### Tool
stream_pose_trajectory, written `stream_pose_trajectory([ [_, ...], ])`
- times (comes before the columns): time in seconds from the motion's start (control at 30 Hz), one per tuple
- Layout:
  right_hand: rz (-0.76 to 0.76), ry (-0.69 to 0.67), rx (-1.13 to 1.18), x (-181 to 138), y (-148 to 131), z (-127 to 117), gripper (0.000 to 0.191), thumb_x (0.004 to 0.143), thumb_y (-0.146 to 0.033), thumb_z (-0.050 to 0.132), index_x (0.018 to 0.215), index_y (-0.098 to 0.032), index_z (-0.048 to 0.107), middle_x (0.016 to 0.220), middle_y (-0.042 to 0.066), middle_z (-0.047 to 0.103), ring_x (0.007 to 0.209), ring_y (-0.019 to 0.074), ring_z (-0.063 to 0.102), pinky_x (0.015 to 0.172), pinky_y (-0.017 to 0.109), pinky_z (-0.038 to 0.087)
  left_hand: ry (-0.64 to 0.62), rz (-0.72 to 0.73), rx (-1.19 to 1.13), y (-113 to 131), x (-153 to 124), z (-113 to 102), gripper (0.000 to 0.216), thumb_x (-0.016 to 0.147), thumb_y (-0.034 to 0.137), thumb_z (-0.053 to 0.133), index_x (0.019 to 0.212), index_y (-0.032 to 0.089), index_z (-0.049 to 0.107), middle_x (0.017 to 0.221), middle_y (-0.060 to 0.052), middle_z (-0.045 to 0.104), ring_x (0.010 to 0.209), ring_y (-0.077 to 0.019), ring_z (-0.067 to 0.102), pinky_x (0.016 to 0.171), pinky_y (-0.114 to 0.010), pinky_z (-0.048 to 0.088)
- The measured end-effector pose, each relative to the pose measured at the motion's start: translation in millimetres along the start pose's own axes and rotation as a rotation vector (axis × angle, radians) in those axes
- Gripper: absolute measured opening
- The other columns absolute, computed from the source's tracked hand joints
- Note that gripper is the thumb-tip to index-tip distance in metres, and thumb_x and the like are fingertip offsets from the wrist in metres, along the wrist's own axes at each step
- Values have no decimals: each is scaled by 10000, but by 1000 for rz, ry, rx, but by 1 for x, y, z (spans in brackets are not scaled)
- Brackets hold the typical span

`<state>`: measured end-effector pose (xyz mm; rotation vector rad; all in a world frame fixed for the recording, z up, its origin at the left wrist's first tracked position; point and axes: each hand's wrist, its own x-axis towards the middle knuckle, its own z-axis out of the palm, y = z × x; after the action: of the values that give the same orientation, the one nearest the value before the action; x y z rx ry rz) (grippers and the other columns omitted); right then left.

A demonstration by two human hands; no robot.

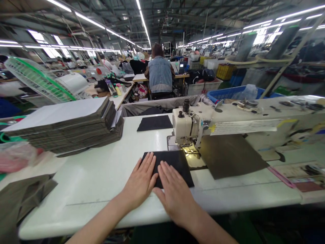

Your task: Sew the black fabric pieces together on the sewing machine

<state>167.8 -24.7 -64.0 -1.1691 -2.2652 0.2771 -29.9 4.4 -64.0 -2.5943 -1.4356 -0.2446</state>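
Table: I saw a glossy white worktop (101, 176) across the whole view; everything below sat on it.
Machine: cream sewing machine (228, 125) on the right, head pointing left, needle area lit.
Stack: tall pile of grey cut panels (71, 127) at far left, white sheet on top.
Grey sheet: flat dark-grey panel (228, 156) lay under the machine arm, right of the needle.
Black piece: matte black rectangle of fabric (177, 162), flat, clean straight edges, near the front edge. Its far right corner sat just beside the needle plate.
Spare piece: a second black rectangle (154, 122) lay further back, well apart.
Left hand: left hand (141, 183) was open, palm down, fingers on the black piece's left edge.
Right hand: right hand (175, 193) was open and flat on its near edge, gripping nothing; thumbs nearly touched.
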Motion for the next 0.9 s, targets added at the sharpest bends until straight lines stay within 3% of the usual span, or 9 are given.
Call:
stream_pose_trajectory([
  [0.2, 62, 31, -202, -18, 63, -33, 496, 999, -308, 481, 1461, -126, 477, 1522, 157, 470, 1397, 279, 463, 1122, 485, 438, -3, -38, 6, 10, 4, -16, 562, 1026, 358, 373, 1511, 76, 388, 1573, -198, 381, 1446, -314, 395, 1151, -518, 362],
  [0.33, 40, 52, -227, -29, 62, -48, 425, 969, -239, 492, 1373, -123, 559, 1422, 159, 582, 1315, 309, 535, 1074, 515, 450, -23, -81, 25, 19, 6, -32, 449, 998, 377, 432, 1311, 101, 597, 1392, -210, 587, 1291, -351, 558, 1137, -607, 341],
  [0.4, 61, 51, -189, -27, 57, -53, 308, 953, -199, 505, 1219, -160, 655, 1284, 136, 673, 1182, 305, 613, 1007, 501, 477, -27, -92, 8, 23, 9, -37, 397, 1000, 400, 457, 1221, 127, 641, 1330, -191, 627, 1233, -335, 596, 1145, -605, 334],
  [0.5, 186, 51, -65, -13, 56, -60, 156, 932, -162, 543, 971, -197, 690, 1004, 84, 721, 936, 246, 659, 856, 402, 507, -21, -9, -47, 25, 13, -33, 508, 1010, 460, 464, 1400, 136, 510, 1483, -175, 510, 1368, -315, 486, 1153, -548, 360],
  [0.57, 338, 33, 17, 0, 59, -64, 98, 903, -152, 594, 941, -199, 671, 921, 56, 699, 879, 217, 649, 804, 340, 490, -31, 28, -72, 24, 14, -27, 637, 1013, 508, 452, 1520, 135, 357, 1569, -172, 403, 1449, -313, 383, 1168, -539, 343],
  [0.67, 528, -84, 63, 17, 63, -69, 84, 878, -158, 634, 941, -204, 664, 896, 28, 689, 855, 188, 641, 760, 280, 445, -49, 4, -102, 23, 12, -21, 694, 1013, 551, 431, 1564, 154, 285, 1602, -159, 347, 1478, -305, 336, 1199, -526, 294],
  [0.9, 580, -218, 55, 34, 68, -76, 95, 839, -150, 619, 780, -216, 655, 744, -12, 679, 687, 149, 611, 602, 248, 321, -70, -26, -138, 24, 11, -21, 730, 997, 578, 453, 1572, 163, 278, 1609, -150, 337, 1488, -318, 310, 1197, -536, 296],
])
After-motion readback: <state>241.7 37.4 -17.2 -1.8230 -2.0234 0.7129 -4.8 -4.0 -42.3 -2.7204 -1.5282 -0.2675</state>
